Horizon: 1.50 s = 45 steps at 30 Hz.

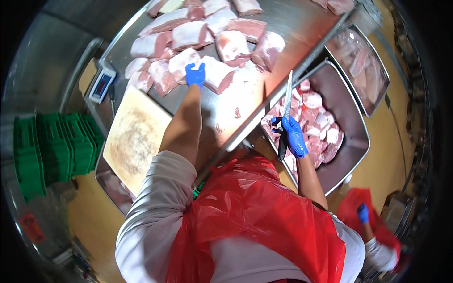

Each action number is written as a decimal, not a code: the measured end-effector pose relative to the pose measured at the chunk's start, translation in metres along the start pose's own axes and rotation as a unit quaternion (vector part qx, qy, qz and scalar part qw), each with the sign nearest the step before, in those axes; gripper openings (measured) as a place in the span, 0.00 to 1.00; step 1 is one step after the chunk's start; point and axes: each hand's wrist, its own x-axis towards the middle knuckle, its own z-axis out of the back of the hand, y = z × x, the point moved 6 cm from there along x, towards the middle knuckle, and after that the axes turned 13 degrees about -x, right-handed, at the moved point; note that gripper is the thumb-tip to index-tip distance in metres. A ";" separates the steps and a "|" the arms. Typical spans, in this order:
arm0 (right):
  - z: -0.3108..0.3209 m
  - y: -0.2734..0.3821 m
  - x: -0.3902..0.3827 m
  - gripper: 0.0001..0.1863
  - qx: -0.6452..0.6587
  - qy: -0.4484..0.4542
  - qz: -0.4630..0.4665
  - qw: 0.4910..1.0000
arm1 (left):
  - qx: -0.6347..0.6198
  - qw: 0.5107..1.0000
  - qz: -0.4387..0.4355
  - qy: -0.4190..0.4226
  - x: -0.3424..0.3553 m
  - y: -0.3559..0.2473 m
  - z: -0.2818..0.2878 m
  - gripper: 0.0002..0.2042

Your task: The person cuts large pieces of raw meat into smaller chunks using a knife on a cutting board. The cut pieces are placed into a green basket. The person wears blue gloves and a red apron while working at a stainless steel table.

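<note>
My left hand (195,76), in a blue glove, reaches over the steel table and touches the near edge of a piece of pale, fat-covered raw meat (182,63). Its thumb and fingers are apart. Just to the right lies another thick piece of meat (216,74). A knife (287,96) with a black handle is in my right hand (295,136), also gloved in blue, its long blade pointing up and away from me. That hand is over a deep metal tub (349,137) heaped with cut meat chunks (315,123), beside the table edge.
Several more meat slabs (188,35) lie on the far part of the steel table (302,23). A stained cutting board (134,137) and a scale (101,86) are at left, near green crates (54,148). Another tub (361,61) stands far right. A co-worker (365,217) is lower right.
</note>
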 end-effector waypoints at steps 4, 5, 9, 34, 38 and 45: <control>0.004 -0.026 0.021 0.17 0.073 -0.035 -0.005 0.997 | -0.056 0.981 0.066 0.173 -0.012 -0.034 -0.053 0.35; -0.005 -0.024 0.039 0.17 0.097 -0.028 0.008 0.995 | -0.102 0.966 0.083 0.221 -0.018 -0.037 -0.058 0.35; -0.027 -0.025 0.136 0.17 0.022 0.064 0.049 0.997 | -0.011 0.931 -0.019 0.365 -0.068 -0.054 -0.083 0.27; -0.405 0.167 0.003 0.14 -0.181 0.447 0.160 0.861 | -0.422 0.893 0.019 -0.158 -0.224 -0.098 0.369 0.13; -0.421 0.148 -0.001 0.18 -0.355 0.362 0.295 0.810 | 0.186 0.972 0.013 -0.143 -0.258 -0.094 0.411 0.10; -0.370 0.128 -0.085 0.11 -0.505 0.326 0.463 0.651 | -0.056 0.959 -0.004 -0.279 -0.360 -0.088 0.432 0.15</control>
